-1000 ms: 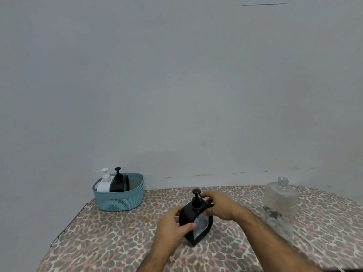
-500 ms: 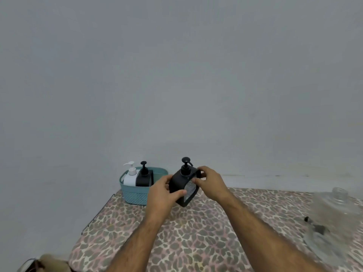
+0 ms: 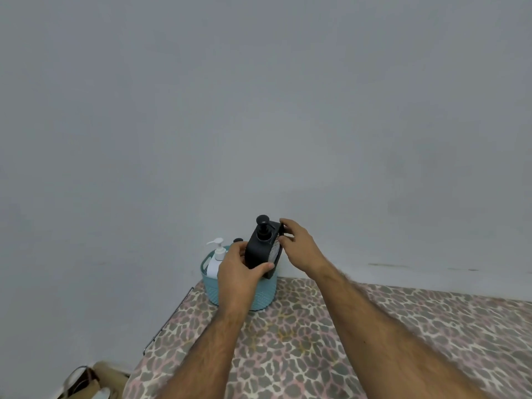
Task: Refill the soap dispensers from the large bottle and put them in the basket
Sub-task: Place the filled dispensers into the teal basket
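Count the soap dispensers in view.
3: a black dispenser held above the basket, a white dispenser inside it, and a black pump top behind; others may be hidden.

Held dispenser [image 3: 262, 249] above basket [image 3: 263, 295], table's [image 3: 316, 341] far-left corner

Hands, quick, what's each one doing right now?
Left hand: grips the black dispenser above the basket.
Right hand: fingers on the dispenser's far side, steadying it.
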A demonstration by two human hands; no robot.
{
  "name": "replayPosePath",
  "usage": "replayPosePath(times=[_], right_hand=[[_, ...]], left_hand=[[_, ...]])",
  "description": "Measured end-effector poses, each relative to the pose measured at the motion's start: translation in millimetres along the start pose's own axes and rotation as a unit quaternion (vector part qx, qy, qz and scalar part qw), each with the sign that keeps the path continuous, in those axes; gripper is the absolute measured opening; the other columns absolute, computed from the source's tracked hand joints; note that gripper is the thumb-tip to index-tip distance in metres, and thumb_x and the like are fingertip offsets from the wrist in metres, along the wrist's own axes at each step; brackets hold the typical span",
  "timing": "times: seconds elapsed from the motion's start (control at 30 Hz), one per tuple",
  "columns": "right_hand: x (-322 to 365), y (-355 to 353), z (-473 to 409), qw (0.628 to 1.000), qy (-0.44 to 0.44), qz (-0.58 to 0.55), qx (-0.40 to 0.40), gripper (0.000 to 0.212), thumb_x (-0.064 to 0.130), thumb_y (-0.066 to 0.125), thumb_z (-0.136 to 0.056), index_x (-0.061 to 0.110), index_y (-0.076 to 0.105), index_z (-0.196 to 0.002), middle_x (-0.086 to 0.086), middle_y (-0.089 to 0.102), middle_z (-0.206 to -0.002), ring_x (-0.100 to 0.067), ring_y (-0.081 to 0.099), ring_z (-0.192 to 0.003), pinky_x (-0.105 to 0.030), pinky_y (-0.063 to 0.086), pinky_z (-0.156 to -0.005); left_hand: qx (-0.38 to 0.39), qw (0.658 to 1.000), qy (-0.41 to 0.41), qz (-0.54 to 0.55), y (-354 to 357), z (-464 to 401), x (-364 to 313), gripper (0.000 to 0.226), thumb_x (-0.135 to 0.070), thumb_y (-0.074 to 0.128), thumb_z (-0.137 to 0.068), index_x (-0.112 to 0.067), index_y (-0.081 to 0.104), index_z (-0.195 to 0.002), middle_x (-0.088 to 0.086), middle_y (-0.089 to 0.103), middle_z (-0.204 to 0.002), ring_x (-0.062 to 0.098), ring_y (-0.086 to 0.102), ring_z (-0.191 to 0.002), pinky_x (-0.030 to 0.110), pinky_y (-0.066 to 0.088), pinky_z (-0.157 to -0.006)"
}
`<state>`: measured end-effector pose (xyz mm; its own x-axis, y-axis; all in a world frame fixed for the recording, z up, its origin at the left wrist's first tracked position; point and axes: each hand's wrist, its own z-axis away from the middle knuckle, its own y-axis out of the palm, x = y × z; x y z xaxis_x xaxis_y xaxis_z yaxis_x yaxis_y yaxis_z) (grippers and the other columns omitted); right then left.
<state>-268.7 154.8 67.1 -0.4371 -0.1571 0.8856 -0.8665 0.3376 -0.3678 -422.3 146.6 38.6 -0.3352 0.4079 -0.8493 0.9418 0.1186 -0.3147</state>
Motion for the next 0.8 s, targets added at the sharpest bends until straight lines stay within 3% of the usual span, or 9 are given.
replayPosePath(times=[0.17, 0.37, 0.53, 0.67, 0.8], right_hand=[[-7, 13, -19, 0.999, -0.005, -0.036, 0.033, 0.055, 0.001, 0.042, -0.097, 0.024, 0.038, -0.147, -0.001, 0.047, -0.141, -0.013, 0.05, -0.121, -0.025, 0.042, -0.098], [-22, 28, -41, 0.999, -0.003, -0.028, 0.038, 0.054, 0.0, 0.041, -0.096, 0.021, 0.038, -0.146, -0.003, 0.049, -0.141, -0.018, 0.05, -0.126, -0.035, 0.042, -0.108], [-33, 32, -49, 0.999, 0.008, -0.007, 0.05, 0.052, 0.004, 0.044, -0.096, 0.022, 0.041, -0.144, -0.002, 0.054, -0.137, -0.019, 0.052, -0.124, -0.04, 0.042, -0.108], [-45, 38, -49, 0.996, 0.027, 0.021, 0.083, 0.054, 0.006, 0.044, -0.095, 0.023, 0.039, -0.145, -0.003, 0.053, -0.139, -0.022, 0.05, -0.127, -0.042, 0.041, -0.109], [-51, 46, -47, 0.991, 0.047, 0.06, 0.107, 0.056, 0.01, 0.043, -0.096, 0.021, 0.031, -0.15, -0.004, 0.049, -0.143, -0.023, 0.047, -0.129, -0.034, 0.039, -0.105]], left_hand=[[-0.025, 1.0, 0.003, -0.006, 2, -16, 14, 0.056, -0.025, 0.089, -0.068, -0.03, 0.053, -0.11, -0.023, 0.062, -0.094, 0.0, 0.063, -0.092, 0.02, 0.052, -0.08], [-0.036, 0.999, 0.001, -0.022, 11, -25, 19, 0.052, -0.034, 0.088, -0.068, -0.036, 0.05, -0.104, -0.025, 0.061, -0.09, -0.004, 0.062, -0.089, 0.015, 0.049, -0.077], [-0.034, 0.998, 0.0, -0.051, 19, -28, 25, 0.046, -0.038, 0.085, -0.07, -0.039, 0.05, -0.099, -0.023, 0.062, -0.088, 0.0, 0.063, -0.088, 0.021, 0.052, -0.078], [-0.024, 0.997, -0.016, -0.071, 22, -29, 38, 0.048, -0.036, 0.085, -0.07, -0.034, 0.053, -0.107, -0.019, 0.063, -0.093, 0.005, 0.063, -0.093, 0.024, 0.052, -0.083], [-0.028, 0.994, -0.016, -0.107, 24, -28, 48, 0.054, -0.039, 0.083, -0.071, -0.028, 0.057, -0.118, -0.015, 0.067, -0.102, 0.007, 0.063, -0.097, 0.028, 0.053, -0.085]])
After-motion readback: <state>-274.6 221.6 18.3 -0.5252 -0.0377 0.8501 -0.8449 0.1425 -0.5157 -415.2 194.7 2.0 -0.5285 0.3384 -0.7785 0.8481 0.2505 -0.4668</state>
